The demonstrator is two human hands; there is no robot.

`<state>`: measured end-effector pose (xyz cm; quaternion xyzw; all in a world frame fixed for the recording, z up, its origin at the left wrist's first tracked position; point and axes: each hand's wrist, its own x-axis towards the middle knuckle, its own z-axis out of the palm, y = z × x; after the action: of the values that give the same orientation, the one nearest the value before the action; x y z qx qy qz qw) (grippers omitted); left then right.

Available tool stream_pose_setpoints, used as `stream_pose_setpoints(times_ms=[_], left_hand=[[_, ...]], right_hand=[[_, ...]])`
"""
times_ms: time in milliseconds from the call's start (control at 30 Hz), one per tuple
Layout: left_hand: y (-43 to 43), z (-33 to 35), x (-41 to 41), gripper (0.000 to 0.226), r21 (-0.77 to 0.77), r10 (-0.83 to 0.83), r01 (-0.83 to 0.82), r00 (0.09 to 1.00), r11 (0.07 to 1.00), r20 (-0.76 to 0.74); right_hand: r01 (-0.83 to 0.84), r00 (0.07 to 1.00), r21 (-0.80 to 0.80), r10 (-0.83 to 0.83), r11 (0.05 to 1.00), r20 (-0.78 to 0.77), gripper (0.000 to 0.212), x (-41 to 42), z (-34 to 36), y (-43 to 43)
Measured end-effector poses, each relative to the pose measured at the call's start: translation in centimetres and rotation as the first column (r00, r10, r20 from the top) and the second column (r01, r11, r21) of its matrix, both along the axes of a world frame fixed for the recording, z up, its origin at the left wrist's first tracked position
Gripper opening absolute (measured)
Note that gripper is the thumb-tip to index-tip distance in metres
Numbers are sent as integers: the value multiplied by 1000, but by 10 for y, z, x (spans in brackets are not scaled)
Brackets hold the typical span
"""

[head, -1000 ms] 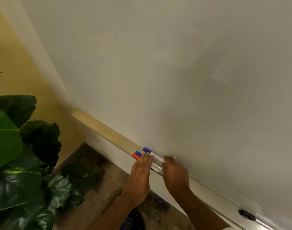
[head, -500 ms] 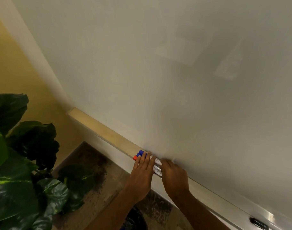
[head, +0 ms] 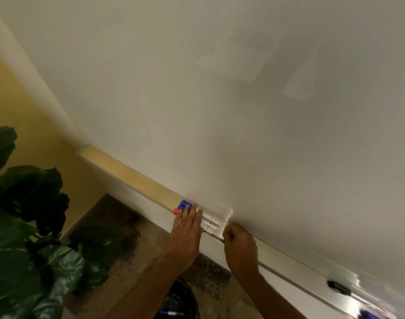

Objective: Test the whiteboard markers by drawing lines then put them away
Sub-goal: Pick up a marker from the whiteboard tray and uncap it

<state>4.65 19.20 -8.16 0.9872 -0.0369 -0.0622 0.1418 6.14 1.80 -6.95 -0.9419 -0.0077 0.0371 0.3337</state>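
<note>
Blue- and red-capped, 3 markers (head: 208, 223) lie toward the left end of the tray (head: 286, 261); your flat left hand (head: 185, 236) likely stops rolling; right hand (head: 239, 247) curled, grip unclear.

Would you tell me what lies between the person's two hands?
In the head view, white barrels of the blue- and red-capped whiteboard markers lie on the metal tray between the left hand and right hand.

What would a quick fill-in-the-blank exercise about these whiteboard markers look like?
1. The left hand lies flat on the markers, which sit in the whiteboard ____.
2. Two marker caps are blue and one is ____.
3. The leafy plant stands to the ____ of the markers.
Missing words: tray; red; left.
</note>
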Motion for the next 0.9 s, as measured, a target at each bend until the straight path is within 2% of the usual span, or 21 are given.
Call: stream_pose_setpoints(times_ms=[67, 133, 233, 300, 367, 467, 600, 767, 900], left_hand=[[-2, -1, 2, 57, 3, 18, -18, 998, 1000, 56], [-2, -2, 0, 61, 60, 3, -1, 999, 998, -39], [-6, -2, -1, 77, -5, -4, 4, 1000, 1000, -1], [-10, -3, -3, 71, 14, -25, 25, 1000, 1000, 2], [-19, 6, -5, 61, 12, -21, 21, 1000, 1000, 9], [-38, 7, -12, 64, -55, -25, 26, 999, 998, 29], [-66, 2, -26, 67, -82, -74, 77, 996, 994, 44], [-109, 13, -45, 87, -57, -124, 123, 992, 991, -17], [-149, 22, -61, 78, -29, -198, 197, 979, 980, -43]], right_hand=[[-14, 1000, -24, 14, 1000, 4, 22, 0, 1, 0], [-17, 1000, -27, 17, 1000, 26, 17, -2, 1, -1], [-24, 990, -36, 28, 999, 139, 8, -8, -5, -9], [-47, 971, -82, 65, 996, 232, 4, -14, -12, -18], [-61, 942, -139, 103, 988, 320, 7, -22, -13, -30], [-66, 902, -187, 139, 980, 409, 24, -34, -8, -47], [-94, 897, -271, 200, 958, 393, 36, -52, -4, -73], [-92, 898, -346, 227, 934, 376, 43, -82, 3, -117], [-59, 927, -392, 196, 918, 320, 47, -107, 6, -160]])
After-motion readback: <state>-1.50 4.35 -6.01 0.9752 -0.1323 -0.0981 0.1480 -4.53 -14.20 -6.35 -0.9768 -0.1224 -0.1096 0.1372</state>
